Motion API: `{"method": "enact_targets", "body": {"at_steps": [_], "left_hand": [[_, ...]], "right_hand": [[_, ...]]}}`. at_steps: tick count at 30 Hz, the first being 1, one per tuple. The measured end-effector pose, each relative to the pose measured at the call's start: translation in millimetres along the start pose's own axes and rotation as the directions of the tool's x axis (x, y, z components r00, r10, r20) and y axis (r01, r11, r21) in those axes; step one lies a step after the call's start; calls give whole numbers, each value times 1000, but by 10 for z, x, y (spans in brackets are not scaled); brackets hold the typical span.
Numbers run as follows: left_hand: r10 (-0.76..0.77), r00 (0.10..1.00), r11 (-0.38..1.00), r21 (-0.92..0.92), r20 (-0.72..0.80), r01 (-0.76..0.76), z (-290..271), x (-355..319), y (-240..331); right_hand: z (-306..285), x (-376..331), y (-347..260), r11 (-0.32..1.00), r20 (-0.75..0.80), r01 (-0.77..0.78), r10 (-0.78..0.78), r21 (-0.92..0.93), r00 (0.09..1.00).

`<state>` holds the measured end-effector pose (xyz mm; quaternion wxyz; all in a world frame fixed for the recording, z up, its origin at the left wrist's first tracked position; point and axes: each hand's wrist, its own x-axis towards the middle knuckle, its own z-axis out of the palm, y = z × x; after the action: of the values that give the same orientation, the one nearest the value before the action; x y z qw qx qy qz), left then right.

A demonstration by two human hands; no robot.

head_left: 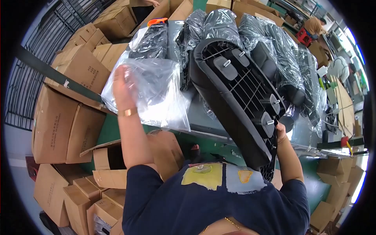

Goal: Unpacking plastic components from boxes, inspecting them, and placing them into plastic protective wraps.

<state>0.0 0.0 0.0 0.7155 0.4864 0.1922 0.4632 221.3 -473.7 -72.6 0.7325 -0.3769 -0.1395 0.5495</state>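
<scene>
A long black padded cushion (pixel 225 102) leans up in front of me, its ribbed plastic underside with several metal studs facing me. My right hand (pixel 281 132) grips its lower right edge, with the fingers partly hidden behind it. My left hand (pixel 124 84) is over the left side of a pile of clear plastic bags (pixel 162 94) on the table. Motion smears its fingers, and whether they pinch the plastic I cannot tell.
Several black parts wrapped in clear plastic (pixel 221 25) lie across the far side of the table (pixel 203 117). An orange-handled tool (pixel 157 21) is at the back left. Cardboard boxes (pixel 55 121) crowd the left. One person sits working at the far right; another stands at the far left.
</scene>
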Motion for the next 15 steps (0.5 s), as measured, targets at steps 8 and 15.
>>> {"method": "enact_targets", "body": {"at_steps": [8,15], "left_hand": [[33,901,896,387,433,-219,757,-826,-1117],[-205,830,970,-3,519,242,1094,-1615,-1291]], "right_hand": [[518,476,256,952,71,-293,288,87,955],[431,480,427,887,36,-452,457,-100,889]]}}
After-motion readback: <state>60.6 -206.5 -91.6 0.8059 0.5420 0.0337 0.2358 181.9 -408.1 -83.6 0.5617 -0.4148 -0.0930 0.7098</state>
